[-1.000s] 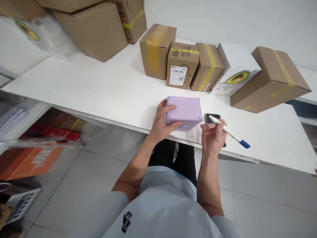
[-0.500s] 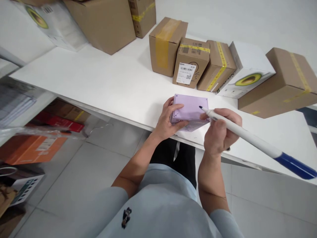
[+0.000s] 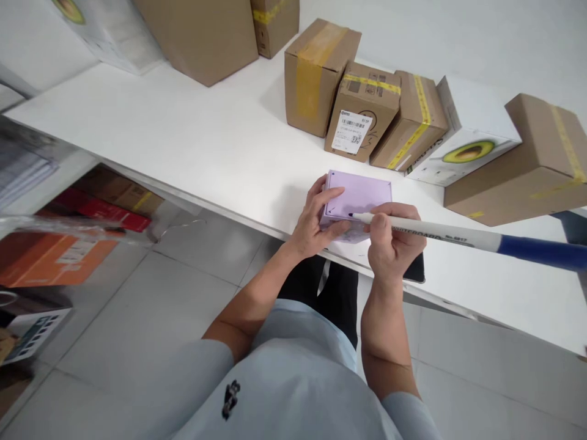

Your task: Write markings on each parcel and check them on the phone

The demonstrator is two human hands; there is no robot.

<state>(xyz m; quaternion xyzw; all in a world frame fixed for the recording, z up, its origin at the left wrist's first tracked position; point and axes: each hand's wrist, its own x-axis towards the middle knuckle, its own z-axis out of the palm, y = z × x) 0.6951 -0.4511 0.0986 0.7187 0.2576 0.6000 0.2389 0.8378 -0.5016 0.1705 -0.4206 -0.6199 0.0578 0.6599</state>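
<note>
A small purple box [image 3: 362,190] stands near the front edge of the white table. My left hand [image 3: 316,214] grips its left side, with one finger on the top face and the thumb against the front. My right hand [image 3: 397,237] is closed around a white whiteboard marker [image 3: 440,232] with a blue rear end. The marker's dark tip points left, at the front edge of the box's top; whether it touches cannot be made out. Small dark marks show near corners of that top face.
Behind the box, a row of brown cartons [image 3: 362,116] and a white avocado-print box [image 3: 477,137] lines the white table [image 3: 183,134]. A dark flat object [image 3: 415,270] lies by my right wrist. Lower left, an orange box [image 3: 59,256] sits on a shelf.
My right hand has moved left and turned the marker flatter, bringing its tip from the top's right side to its front edge. My left hand still holds the box.
</note>
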